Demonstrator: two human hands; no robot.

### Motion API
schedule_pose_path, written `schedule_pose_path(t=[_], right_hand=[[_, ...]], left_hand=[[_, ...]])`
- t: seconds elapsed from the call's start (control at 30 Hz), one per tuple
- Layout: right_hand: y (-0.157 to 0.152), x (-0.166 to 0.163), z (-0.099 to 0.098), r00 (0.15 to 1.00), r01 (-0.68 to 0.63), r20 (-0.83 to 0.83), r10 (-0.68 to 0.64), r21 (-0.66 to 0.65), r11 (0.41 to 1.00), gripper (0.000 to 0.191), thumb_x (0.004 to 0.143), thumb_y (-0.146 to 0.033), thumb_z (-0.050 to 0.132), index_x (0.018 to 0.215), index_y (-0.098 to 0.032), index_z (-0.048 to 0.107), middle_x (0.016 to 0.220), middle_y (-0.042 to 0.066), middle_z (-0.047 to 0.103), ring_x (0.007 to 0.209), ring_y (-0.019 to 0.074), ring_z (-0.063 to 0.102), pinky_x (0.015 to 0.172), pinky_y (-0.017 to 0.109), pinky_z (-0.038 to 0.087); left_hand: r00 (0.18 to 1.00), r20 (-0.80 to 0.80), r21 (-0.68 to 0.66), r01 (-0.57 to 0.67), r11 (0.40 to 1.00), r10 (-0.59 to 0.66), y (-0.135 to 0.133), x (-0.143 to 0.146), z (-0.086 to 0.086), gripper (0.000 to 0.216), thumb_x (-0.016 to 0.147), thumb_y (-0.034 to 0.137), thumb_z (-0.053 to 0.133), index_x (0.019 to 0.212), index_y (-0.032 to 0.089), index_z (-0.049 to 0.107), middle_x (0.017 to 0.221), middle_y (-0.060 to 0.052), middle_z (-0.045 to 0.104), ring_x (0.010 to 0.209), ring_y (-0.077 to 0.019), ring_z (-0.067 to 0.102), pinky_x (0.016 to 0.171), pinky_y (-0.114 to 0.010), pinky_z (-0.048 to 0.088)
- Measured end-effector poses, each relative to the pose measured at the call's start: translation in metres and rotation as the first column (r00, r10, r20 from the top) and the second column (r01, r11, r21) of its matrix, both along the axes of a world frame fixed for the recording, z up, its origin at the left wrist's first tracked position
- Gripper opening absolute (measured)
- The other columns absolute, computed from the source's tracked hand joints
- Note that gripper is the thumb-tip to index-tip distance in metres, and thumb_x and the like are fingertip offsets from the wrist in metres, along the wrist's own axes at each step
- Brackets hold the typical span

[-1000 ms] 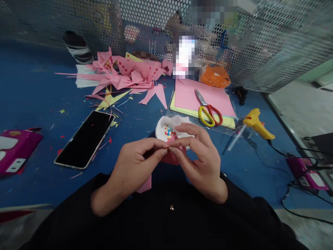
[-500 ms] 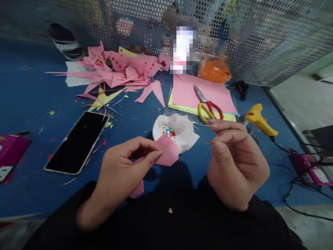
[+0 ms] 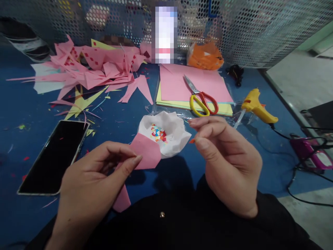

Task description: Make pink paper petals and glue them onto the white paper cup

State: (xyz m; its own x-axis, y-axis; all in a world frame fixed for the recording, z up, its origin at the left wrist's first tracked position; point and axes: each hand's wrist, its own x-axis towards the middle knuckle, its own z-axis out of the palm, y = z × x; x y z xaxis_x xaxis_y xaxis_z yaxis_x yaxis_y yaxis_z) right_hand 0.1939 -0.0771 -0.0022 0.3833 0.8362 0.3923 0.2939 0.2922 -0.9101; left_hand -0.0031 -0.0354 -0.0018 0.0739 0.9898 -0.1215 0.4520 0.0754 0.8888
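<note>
My left hand (image 3: 96, 184) pinches a piece of pink paper (image 3: 147, 151) between thumb and fingers. Part of the paper comes out below the palm; the middle is hidden behind the hand. My right hand (image 3: 229, 166) is closed in a pinch on a tiny orange paper scrap (image 3: 192, 141), to the right of the pink paper and apart from it. Just beyond the pink paper sits a bowl-like crumpled white paper (image 3: 177, 128) with small coloured paper bits (image 3: 159, 133) in it. The pink paper overlaps its near left edge in view.
Scissors (image 3: 200, 99) lie on stacked coloured sheets (image 3: 171, 83). A yellow glue gun (image 3: 257, 106) with a cable is at the right. Pink paper offcuts (image 3: 104, 69) heap at the back left, near a phone (image 3: 54, 156). A metal mesh panel (image 3: 247, 31) stands behind.
The view has shifted, so the table things appear further left. My left hand with the pink paper and my right hand with the scrap keep their grips.
</note>
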Motion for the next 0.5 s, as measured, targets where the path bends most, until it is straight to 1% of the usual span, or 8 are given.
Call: schedule_pose_path(t=[0.07, 0.13, 0.2, 0.3, 0.4, 0.43, 0.5], right_hand=[[-0.002, -0.002, 0.0, 0.996, -0.093, 0.013, 0.094, -0.077, 0.993, 0.012, 0.091, -0.013, 0.064, 0.086, -0.023, 0.066, 0.105, 0.004, 0.068, 0.11, 0.0216, 0.064, 0.097, 0.04, 0.052], [-0.003, -0.006, -0.002, 0.984, -0.172, 0.02, 0.176, -0.139, 0.975, 0.01, 0.092, -0.014, 0.065, 0.086, -0.023, 0.066, 0.11, 0.005, 0.069, 0.114, 0.0214, 0.064, 0.098, 0.039, 0.051], [-0.003, -0.009, -0.004, 0.974, -0.219, 0.023, 0.227, -0.173, 0.96, 0.009, 0.091, -0.015, 0.065, 0.085, -0.022, 0.066, 0.114, 0.006, 0.07, 0.116, 0.0213, 0.064, 0.101, 0.039, 0.05], [-0.002, -0.014, -0.007, 0.966, -0.242, 0.048, 0.256, -0.199, 0.95, 0.009, 0.092, -0.014, 0.064, 0.086, -0.021, 0.066, 0.116, 0.006, 0.071, 0.116, 0.0208, 0.065, 0.101, 0.039, 0.05], [-0.001, -0.017, -0.009, 0.961, -0.234, 0.102, 0.256, -0.19, 0.953, 0.011, 0.092, -0.013, 0.062, 0.086, -0.022, 0.065, 0.105, 0.004, 0.071, 0.103, 0.0181, 0.067, 0.091, 0.036, 0.052], [0.0, -0.017, -0.009, 0.96, -0.232, 0.115, 0.255, -0.184, 0.955, 0.011, 0.092, -0.012, 0.062, 0.086, -0.022, 0.065, 0.1, 0.003, 0.071, 0.097, 0.017, 0.067, 0.087, 0.034, 0.053], [0.0, -0.018, -0.01, 0.959, -0.232, 0.124, 0.256, -0.18, 0.956, 0.012, 0.092, -0.012, 0.061, 0.085, -0.022, 0.064, 0.093, 0.002, 0.069, 0.09, 0.0156, 0.066, 0.082, 0.033, 0.052]], left_hand=[[0.999, 0.036, -0.012, 0.036, 0.999, -0.036, 0.0, 0.004, -0.001, 0.021, 0.076, 0.04, 0.08, 0.079, 0.024, 0.066, 0.071, 0.002, 0.071, 0.067, -0.0175, 0.069, 0.045, -0.02, 0.049], [0.995, 0.078, -0.027, 0.068, 0.997, -0.065, 0.0, 0.008, -0.001, 0.023, 0.075, 0.036, 0.081, 0.079, 0.023, 0.063, 0.071, 0.003, 0.07, 0.067, -0.0152, 0.069, 0.054, -0.02, 0.053], [0.989, 0.125, -0.05, 0.086, 0.995, -0.079, -0.001, 0.011, -0.002, 0.025, 0.074, 0.033, 0.082, 0.082, 0.022, 0.06, 0.071, 0.004, 0.069, 0.065, -0.0131, 0.068, 0.055, -0.019, 0.053], [0.968, 0.233, -0.095, 0.122, 0.988, -0.097, -0.002, 0.013, -0.004, 0.031, 0.074, 0.03, 0.082, 0.093, 0.021, 0.059, 0.072, 0.003, 0.07, 0.065, -0.014, 0.069, 0.056, -0.02, 0.054], [0.931, 0.333, -0.109, 0.193, 0.975, -0.147, -0.003, 0.015, -0.006, 0.033, 0.078, 0.03, 0.078, 0.106, 0.02, 0.063, 0.077, 0.001, 0.073, 0.068, -0.0155, 0.072, 0.06, -0.021, 0.057], [0.925, 0.344, -0.1, 0.208, 0.973, -0.162, -0.004, 0.016, -0.007, 0.03, 0.08, 0.031, 0.076, 0.106, 0.02, 0.066, 0.08, 0.0, 0.075, 0.068, -0.0154, 0.072, 0.06, -0.021, 0.057], [0.927, 0.327, -0.075, 0.218, 0.973, -0.182, -0.005, 0.017, -0.007, 0.02, 0.083, 0.034, 0.074, 0.098, 0.02, 0.071, 0.082, -0.002, 0.076, 0.068, -0.0152, 0.071, 0.06, -0.021, 0.056]])
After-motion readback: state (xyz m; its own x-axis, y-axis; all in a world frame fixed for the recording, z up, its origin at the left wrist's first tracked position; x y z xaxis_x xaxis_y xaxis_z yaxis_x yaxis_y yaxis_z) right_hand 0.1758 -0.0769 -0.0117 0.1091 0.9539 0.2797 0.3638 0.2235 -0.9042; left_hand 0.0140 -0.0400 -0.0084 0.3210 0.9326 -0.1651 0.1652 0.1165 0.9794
